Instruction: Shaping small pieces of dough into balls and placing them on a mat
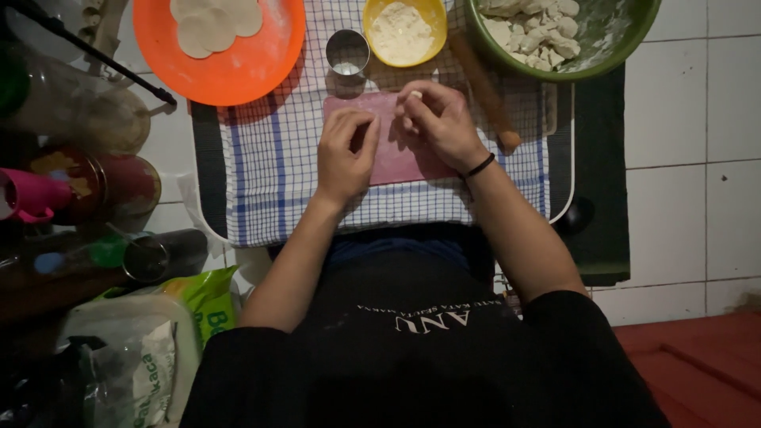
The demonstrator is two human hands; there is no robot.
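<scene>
fingers of the right hand (441,119) are bent together and pinch a small piece of dough (415,95) at the tips. the left hand (346,149) lies just beside it, its fingers curled inward and close together, resting on the pink board (396,162); i cannot tell if it holds something. the board lies on a checked cloth (269,170). behind the hands stand a small metal cup (347,52), a yellow bowl (403,32) with flour, and a green bowl (567,36) with dough pieces. a wooden rolling pin (485,91) lies near the right hand. an orange plate (230,63) carries flat dough rounds (214,24).
</scene>
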